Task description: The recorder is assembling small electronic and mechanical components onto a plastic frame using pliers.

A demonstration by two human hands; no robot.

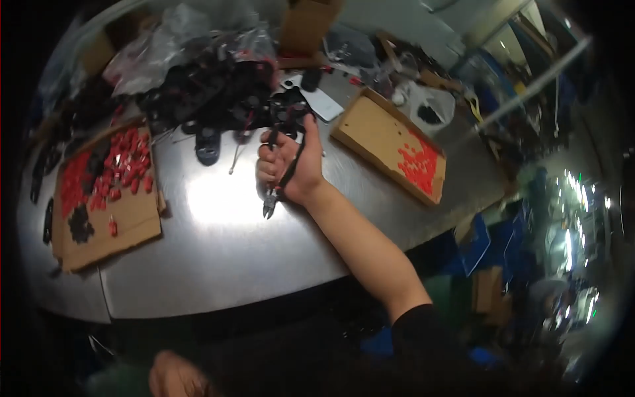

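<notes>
A broad cardboard tray (132,215) at nine o'clock from the right hand (296,167) holds red parts (131,157) and black parts (81,223); an oblong cardboard tray (372,128) at three o'clock holds small red pieces (418,165). Above the metal tabletop (231,268), thumb (312,134) toward twelve, the right hand's grip wraps cutting pliers (270,201), tips aimed at seven. The left hand (176,376), blurred at seven o'clock, has a grip impossible to tell.

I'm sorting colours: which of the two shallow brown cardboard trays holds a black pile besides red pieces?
The left brown cardboard tray, with small black pieces near its lower-left corner; the right tray holds a red pile.
</notes>
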